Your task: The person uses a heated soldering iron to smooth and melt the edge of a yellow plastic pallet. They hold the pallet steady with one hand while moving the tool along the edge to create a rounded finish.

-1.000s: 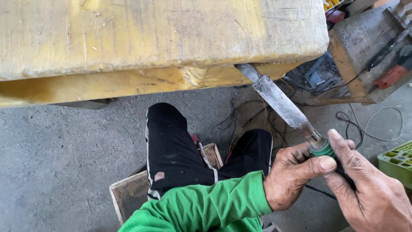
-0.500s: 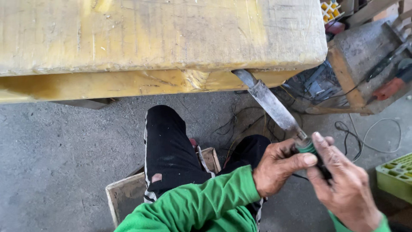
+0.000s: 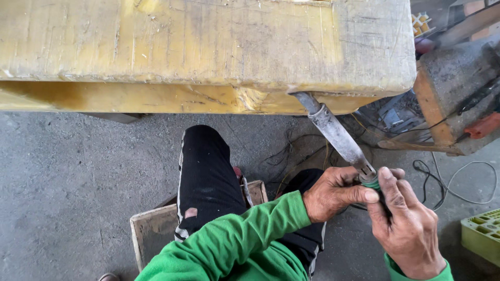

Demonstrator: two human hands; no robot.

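A grey metal tool blade (image 3: 333, 132) slants from under the yellowed wooden bench top (image 3: 208, 47) down to a green-banded handle (image 3: 371, 183). My left hand (image 3: 333, 193) pinches the handle's green collar from the left. My right hand (image 3: 406, 224) wraps the dark handle from below and right, thumb laid along it. Both arms wear green sleeves. My knees in black trousers (image 3: 205, 177) are beneath the bench.
A low wooden seat (image 3: 153, 229) sits under my legs on the grey concrete floor. Loose wires (image 3: 453, 182) trail at right. A block-like machine part (image 3: 453, 88) stands at upper right, and a light green crate (image 3: 482, 234) at the right edge.
The blade's tip has slid further under the bench edge. Both hands stay closed on the handle and have shifted slightly left and down in view.
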